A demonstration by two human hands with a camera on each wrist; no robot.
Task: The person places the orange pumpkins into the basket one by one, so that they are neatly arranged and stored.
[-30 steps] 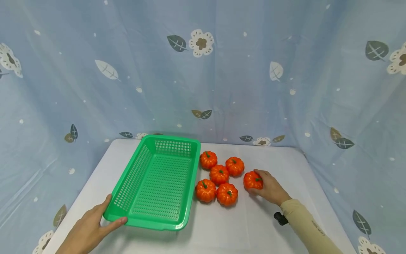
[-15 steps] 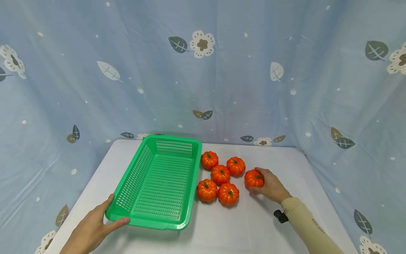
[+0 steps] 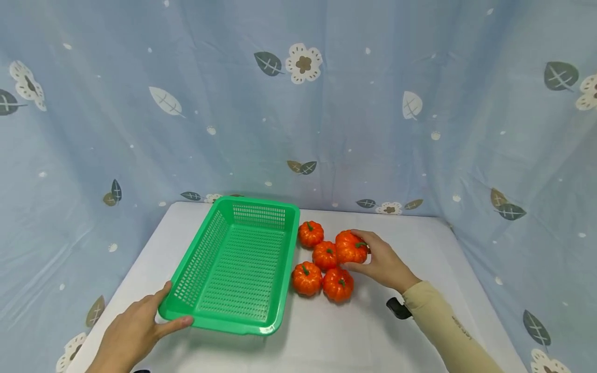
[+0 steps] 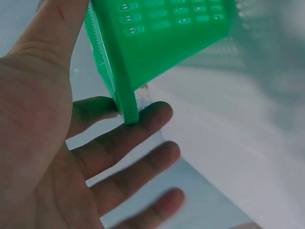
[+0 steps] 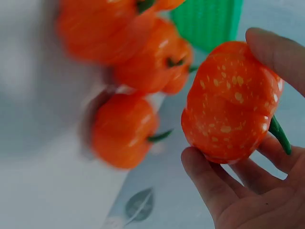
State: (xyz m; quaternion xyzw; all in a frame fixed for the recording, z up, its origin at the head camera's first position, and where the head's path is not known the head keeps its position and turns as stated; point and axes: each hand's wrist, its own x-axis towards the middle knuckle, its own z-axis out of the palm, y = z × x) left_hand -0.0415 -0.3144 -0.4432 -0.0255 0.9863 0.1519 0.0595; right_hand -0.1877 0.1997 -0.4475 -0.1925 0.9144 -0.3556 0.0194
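My right hand (image 3: pixel 379 262) grips a small orange pumpkin (image 3: pixel 351 247) with a green stem and holds it in the air, just above the cluster of pumpkins. In the right wrist view my fingers (image 5: pixel 224 183) curl round that pumpkin (image 5: pixel 231 102). Several more orange pumpkins (image 3: pixel 325 255) sit on the white table beside a green plastic basket (image 3: pixel 280 248). My left hand (image 3: pixel 140 326) rests against the basket's near left corner, thumb along the front rim. In the left wrist view the fingers (image 4: pixel 124 143) lie fairly straight under the corner (image 4: pixel 126 102).
The white table (image 3: pixel 420 243) is enclosed by a blue curtain (image 3: pixel 420 77) with leaf and flower prints at the back and both sides. A black wrist-worn device (image 3: pixel 398 307) sits on my right forearm. The basket holds nothing.
My right hand has lifted its pumpkin off the table and carried it left, over the cluster. The left hand has stayed at the basket's corner.
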